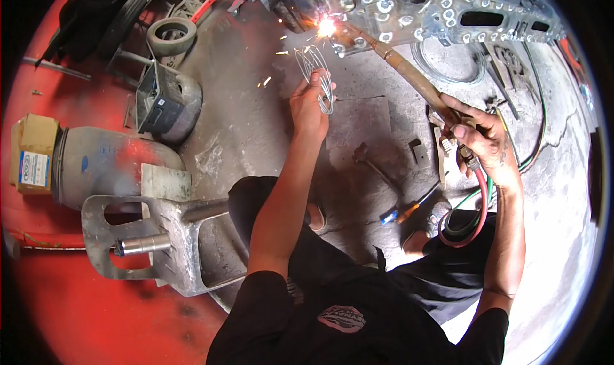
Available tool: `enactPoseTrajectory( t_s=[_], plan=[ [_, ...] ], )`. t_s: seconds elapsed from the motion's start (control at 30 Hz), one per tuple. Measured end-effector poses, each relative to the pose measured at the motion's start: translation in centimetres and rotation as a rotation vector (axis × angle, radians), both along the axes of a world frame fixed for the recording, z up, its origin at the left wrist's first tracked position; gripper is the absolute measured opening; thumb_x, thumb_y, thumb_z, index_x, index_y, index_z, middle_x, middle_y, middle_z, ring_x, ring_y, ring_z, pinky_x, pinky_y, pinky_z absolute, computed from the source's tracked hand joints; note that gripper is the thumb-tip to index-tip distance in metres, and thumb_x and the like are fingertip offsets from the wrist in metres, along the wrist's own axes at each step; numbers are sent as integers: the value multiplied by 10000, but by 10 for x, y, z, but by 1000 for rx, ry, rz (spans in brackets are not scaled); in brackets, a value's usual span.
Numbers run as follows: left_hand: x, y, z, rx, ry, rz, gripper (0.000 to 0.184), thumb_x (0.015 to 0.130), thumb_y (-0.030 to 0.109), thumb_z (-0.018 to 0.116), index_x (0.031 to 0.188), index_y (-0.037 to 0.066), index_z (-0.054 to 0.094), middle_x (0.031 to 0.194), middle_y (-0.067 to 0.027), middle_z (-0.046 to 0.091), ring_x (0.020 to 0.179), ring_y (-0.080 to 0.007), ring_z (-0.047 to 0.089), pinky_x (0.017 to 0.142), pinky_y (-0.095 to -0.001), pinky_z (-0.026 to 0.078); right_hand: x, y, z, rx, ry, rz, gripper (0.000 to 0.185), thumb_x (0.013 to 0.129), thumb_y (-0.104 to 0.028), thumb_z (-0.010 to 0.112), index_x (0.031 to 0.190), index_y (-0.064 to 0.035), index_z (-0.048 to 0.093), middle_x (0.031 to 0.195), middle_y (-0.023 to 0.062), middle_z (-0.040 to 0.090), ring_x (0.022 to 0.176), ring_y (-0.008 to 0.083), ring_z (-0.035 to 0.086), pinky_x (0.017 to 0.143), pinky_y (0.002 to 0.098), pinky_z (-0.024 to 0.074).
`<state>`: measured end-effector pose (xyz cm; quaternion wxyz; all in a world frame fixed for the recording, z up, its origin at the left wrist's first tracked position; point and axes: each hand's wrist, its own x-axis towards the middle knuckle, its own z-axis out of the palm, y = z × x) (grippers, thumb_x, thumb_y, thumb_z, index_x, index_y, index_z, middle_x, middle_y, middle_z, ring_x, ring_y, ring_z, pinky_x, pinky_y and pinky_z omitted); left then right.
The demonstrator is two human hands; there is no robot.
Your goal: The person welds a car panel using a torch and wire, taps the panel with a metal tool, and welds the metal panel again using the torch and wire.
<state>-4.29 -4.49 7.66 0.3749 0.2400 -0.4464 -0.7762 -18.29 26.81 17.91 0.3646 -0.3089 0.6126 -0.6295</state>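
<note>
My left hand [309,108] is closed around a looped coil of thin metal wire [328,103], raised just below the bright, sparking spot. In my right hand [484,141] is the handle of a welding torch [409,72], its long tube slanting up to the left. The torch tip ends in the glare at the edge of a bare metal panel [416,14] dotted with round weld marks and pierced by slots. Glare hides the exact contact between wire, torch and panel. A red hose [484,202] and a green one run down from the torch handle.
On the concrete floor lie a hammer [378,165], screwdrivers [409,213] and another wire coil [449,81]. To the left are a worn plastic chair [180,243] with a metal cylinder on it, a large tank [105,163], a cardboard box [32,141] and a tire [171,33].
</note>
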Motion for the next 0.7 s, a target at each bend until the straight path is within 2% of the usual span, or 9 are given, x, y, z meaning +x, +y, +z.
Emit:
enactPoseTrajectory(
  t_s=[0.57, 0.67, 0.7],
  plan=[
    [-2, -1, 0, 21, -5, 8, 227, 961, 261, 704, 1093, 77, 715, 963, -12, 712, 806, -161, 667, 647, -302, 516, 2, 0, 2, 16, 17, -5, 508, 928, -165, 689, 1389, 12, 566, 820, 70, 666, 470, 107, 607, 377, 218, 434],
    [-1, -7, -7, -32, -30, -24, 253, 1014, 266, 622, 1168, 71, 665, 1065, -48, 694, 879, -184, 663, 703, -334, 537, 0, 0, 1, 9, 27, -3, 509, 930, -165, 688, 1390, 12, 564, 819, 69, 664, 470, 106, 606, 377, 220, 432],
    [-1, -6, -6, -14, -18, -13, 240, 997, 262, 648, 1139, 72, 683, 1031, -38, 702, 857, -176, 666, 685, -321, 531, 0, 0, 0, 7, 26, 1, 510, 930, -165, 688, 1391, 13, 564, 819, 69, 664, 469, 107, 606, 376, 221, 431]
  ],
)
